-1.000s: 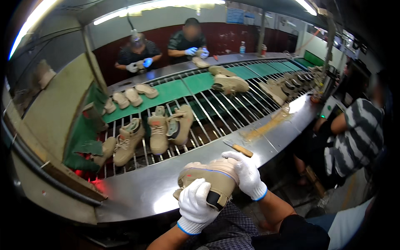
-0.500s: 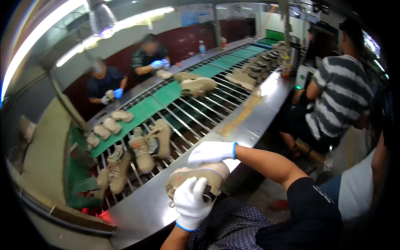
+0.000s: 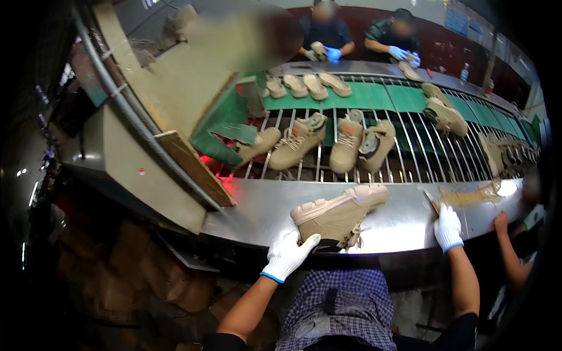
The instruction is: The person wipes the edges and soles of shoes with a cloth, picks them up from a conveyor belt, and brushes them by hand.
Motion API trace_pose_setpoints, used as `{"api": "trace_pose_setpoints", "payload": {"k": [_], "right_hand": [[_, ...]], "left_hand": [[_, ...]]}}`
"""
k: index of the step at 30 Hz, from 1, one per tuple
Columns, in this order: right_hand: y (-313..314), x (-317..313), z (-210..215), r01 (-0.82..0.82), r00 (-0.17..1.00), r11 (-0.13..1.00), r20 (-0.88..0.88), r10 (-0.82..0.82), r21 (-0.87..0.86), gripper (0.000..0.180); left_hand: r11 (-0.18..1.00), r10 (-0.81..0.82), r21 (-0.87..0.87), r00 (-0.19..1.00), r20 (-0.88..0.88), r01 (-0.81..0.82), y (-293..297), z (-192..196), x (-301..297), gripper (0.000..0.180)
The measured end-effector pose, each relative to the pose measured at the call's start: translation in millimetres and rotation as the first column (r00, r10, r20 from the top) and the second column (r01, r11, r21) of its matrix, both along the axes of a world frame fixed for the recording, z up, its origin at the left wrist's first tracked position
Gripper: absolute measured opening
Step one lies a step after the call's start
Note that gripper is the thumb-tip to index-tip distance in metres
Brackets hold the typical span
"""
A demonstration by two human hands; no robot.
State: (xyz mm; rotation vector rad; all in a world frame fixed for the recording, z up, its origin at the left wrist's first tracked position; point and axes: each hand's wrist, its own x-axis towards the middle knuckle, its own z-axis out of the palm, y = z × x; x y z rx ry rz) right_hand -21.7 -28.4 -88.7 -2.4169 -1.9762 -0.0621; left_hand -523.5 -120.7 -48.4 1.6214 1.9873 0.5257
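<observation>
Head view: held shoe (image 3: 336, 217) sits at the near metal bench (image 3: 252, 217), left of the bladed tool (image 3: 434, 203), the two apart. Shoe is inverted and tilted: pale sole up and facing far, toe to the right, laces hanging near side. Whether it rests on the bench or hangs just over it, can't tell.

Left hand (image 3: 288, 255) has the heel end. Thumb lies along the near side by the dark collar, other fingers wrap round the heel and are partly hidden; they clamp the shoe between them.

Right hand (image 3: 448, 227) is at the tool's handle, fingers bunched together over it. Can't tell if they pinch the handle or only touch it. Blade points far and left, ahead of the glove.

To do this cleanly, my read: palm the handle fully, fingertips behind the blade root. Knit glove may slip on a smooth handle, so wrap rather than pinch. Swing the edge clear of the left thumb and the upper. Left grip is only at one end, so the toe could droop or twist; brace it on the bench. Laces should hang clear of the blade.

Beyond the bench, laced shoes (image 3: 300, 143) stand on metal rods (image 3: 415, 155); tan patch (image 3: 468, 195) right of the tool.
</observation>
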Motion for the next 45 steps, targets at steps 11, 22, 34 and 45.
{"api": "trace_pose_setpoints", "payload": {"k": [11, 22, 34, 45], "right_hand": [[-22, -183, 156, -0.512, 0.843, 0.854, -0.245, 0.479, -0.093, 0.039], [-29, -272, 146, -0.835, 0.508, 0.537, -0.204, 0.837, 0.12, 0.031], [8, -236, 86, -0.929, 0.366, 0.369, -0.252, 0.896, -0.037, 0.026], [-21, -162, -27, 0.085, 0.664, 0.906, -0.701, 0.26, 0.416, 0.038]], "left_hand": [[0.651, -0.294, 0.631, 0.907, -0.302, 0.421, 43, 29, 27, 0.086], [0.755, -0.617, 0.007, 0.715, -0.327, 0.655, 120, 32, 28, 0.115], [0.75, -0.632, -0.065, 0.683, -0.367, 0.659, 119, 42, 32, 0.117], [0.651, -0.572, 0.258, 0.686, -0.45, 0.713, 144, 68, 108, 0.112]]}}
